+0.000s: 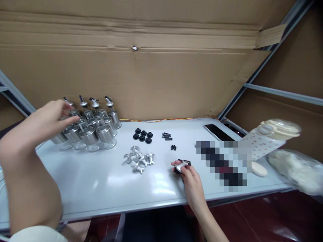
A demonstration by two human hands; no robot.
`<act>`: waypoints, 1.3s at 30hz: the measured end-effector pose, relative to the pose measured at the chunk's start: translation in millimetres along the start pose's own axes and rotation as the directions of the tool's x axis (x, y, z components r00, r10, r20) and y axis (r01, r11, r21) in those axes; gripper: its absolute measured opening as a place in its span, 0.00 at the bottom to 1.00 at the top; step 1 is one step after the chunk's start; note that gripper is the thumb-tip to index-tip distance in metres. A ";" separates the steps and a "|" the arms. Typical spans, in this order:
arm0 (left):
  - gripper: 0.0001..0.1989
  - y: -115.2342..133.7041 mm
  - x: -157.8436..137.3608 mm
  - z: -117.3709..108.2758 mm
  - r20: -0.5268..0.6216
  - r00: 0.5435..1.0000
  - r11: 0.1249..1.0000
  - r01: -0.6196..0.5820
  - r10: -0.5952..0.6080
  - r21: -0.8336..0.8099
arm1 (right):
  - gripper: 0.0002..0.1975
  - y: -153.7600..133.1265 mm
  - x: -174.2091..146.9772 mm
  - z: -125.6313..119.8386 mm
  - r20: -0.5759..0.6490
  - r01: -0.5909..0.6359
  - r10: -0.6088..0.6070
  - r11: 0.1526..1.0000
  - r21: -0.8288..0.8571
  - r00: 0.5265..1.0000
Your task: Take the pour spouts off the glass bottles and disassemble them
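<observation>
My left hand [50, 119] is at the left, over the group of glass bottles with metal sleeves [90, 135]. Its thumb and fingers are apart, with nothing seen in them; some fingertips overlap the bottles behind. Several bottles at the back carry silver-and-black pour spouts [95, 103], while those in front have bare necks. Near the front of the table, my right hand [192, 181] is closed on a pour spout [180, 166] with a silver cap and black lever.
Silver metal parts [138, 159], black rubber stoppers [142, 135], black levers [167, 136] and tiny black pieces [173, 147] lie in groups mid-table. Rightward are a phone [219, 132], a blurred-out patch, a cream-lidded cup [271, 137] and a plastic bag [297, 171]. Cardboard [161, 80] walls the back.
</observation>
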State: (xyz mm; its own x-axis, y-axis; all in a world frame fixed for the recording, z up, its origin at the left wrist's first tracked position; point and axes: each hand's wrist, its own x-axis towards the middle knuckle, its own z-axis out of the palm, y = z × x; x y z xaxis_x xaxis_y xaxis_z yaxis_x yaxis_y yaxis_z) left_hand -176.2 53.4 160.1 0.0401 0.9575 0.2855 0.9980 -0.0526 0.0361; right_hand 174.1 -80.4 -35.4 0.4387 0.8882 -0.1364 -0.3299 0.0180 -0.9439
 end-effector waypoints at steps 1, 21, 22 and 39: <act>0.21 14.9 -9.7 -3.9 0.076 0.993 0.989 -0.082 0.092 -0.122 | 0.20 -1.4 0.3 2.1 0.006 -0.001 0.001 1.000 -0.023 1.000; 0.27 204.9 -110.1 162.9 0.324 0.173 -0.025 0.910 0.930 -0.415 | 0.18 -4.2 12.8 0.6 0.181 0.082 -0.071 0.995 -0.056 0.981; 0.28 205.1 -110.5 164.6 0.334 0.180 -0.035 0.916 0.925 -0.399 | 0.17 -5.4 12.6 1.5 0.212 0.096 -0.079 0.993 -0.071 0.974; 0.14 202.8 -116.5 149.3 0.361 0.257 0.142 0.605 0.896 -0.784 | 0.08 -11.6 -2.4 8.6 0.504 0.301 -0.030 0.832 -0.467 0.863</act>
State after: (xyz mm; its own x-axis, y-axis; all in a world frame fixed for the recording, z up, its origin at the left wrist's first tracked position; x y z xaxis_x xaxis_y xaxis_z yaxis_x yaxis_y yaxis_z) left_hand 29.0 -26.6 -8.8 0.9228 0.3014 -0.2399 0.1272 0.3494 0.9283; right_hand 169.7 -78.8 -21.6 -0.0328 0.9975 0.0622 0.2479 0.0684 -0.9664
